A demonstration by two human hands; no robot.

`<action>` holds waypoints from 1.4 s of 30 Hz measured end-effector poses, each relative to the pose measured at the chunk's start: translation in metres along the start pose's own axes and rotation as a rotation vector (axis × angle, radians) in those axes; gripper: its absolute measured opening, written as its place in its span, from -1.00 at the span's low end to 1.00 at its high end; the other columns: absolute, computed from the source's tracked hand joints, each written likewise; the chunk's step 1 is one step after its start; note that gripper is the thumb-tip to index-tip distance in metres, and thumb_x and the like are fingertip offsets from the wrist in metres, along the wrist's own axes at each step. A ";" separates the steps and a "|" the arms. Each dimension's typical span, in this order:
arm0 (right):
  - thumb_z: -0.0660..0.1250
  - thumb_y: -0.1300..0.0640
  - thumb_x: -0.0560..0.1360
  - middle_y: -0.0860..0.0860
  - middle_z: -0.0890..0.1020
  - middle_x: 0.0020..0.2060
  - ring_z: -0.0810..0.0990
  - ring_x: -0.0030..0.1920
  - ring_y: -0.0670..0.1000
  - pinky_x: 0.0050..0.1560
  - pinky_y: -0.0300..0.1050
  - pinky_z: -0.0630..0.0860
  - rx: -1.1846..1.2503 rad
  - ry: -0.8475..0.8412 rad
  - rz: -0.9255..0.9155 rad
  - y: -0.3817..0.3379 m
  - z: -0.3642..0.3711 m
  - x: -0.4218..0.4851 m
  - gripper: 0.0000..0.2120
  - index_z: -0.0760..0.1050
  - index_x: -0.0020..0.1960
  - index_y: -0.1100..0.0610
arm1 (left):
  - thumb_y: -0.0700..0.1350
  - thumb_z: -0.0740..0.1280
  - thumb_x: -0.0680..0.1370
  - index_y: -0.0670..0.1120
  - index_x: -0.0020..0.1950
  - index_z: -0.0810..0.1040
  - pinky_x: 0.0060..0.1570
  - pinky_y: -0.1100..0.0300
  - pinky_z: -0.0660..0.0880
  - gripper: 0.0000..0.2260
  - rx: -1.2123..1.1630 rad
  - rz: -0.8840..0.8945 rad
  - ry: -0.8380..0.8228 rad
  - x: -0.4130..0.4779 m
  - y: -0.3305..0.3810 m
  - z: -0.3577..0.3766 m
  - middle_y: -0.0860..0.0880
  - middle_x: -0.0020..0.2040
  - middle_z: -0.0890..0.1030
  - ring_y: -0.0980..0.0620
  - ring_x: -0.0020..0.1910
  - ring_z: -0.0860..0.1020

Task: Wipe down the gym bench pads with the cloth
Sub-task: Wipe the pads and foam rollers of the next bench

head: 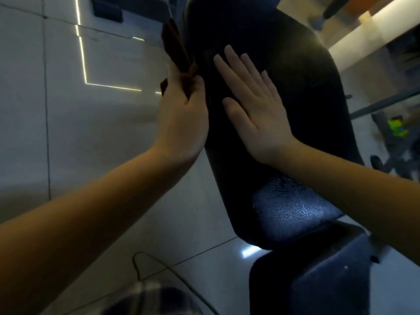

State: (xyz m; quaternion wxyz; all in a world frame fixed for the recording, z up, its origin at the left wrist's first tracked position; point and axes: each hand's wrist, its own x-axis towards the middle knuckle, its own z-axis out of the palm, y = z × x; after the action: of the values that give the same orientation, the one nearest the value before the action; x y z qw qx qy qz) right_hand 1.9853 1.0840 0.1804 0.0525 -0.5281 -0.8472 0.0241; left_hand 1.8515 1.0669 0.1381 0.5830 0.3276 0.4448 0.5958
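Left hand (181, 119): fingers and thumb clamped on a brown cloth (177, 50), held against the left edge of the long black back pad (291, 71). Cloth extends toward the far end, beyond the fingertips. Right hand (254, 110): flat, fingers straight and slightly spread, palm down on the pad top, holding nothing. Seat pad (318, 283) near right. Glossy tiled floor (91, 133) left.
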 end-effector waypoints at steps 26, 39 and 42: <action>-0.09 -0.07 0.64 -0.04 0.01 0.58 -0.08 0.57 -0.05 0.55 0.00 -0.12 0.035 -0.058 0.242 -0.017 -0.006 -0.086 -0.51 -0.01 0.56 -0.05 | -0.04 0.24 0.65 -0.01 0.62 -0.15 0.26 0.66 -0.10 -0.31 0.157 0.136 -0.143 -0.079 -0.042 0.014 -0.02 0.62 -0.21 0.10 0.58 -0.11; -0.10 -0.07 0.61 -0.09 0.10 0.56 -0.03 0.56 -0.11 0.55 0.11 -0.03 0.003 0.082 0.291 -0.014 0.007 -0.115 -0.51 0.04 0.53 -0.09 | -0.04 0.14 0.61 0.10 0.58 0.11 0.45 0.29 0.25 -0.47 0.021 0.234 -0.135 -0.130 -0.080 0.006 0.04 0.61 0.07 0.07 0.54 0.21; -0.11 -0.07 0.59 -0.10 0.09 0.55 -0.03 0.56 -0.10 0.55 0.09 -0.04 0.009 0.083 0.292 -0.013 0.007 -0.115 -0.50 0.04 0.52 -0.10 | -0.08 0.14 0.60 0.22 0.58 0.02 0.47 0.04 0.30 -0.41 0.063 0.289 -0.363 -0.177 -0.109 -0.003 0.13 0.62 -0.07 0.01 0.58 0.13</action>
State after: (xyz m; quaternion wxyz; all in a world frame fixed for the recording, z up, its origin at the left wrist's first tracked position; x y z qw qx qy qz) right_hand 2.0231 0.9749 0.1670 0.0857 -0.6461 -0.7583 0.0131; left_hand 1.9115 0.8839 0.0601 0.5517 0.5077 0.2995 0.5901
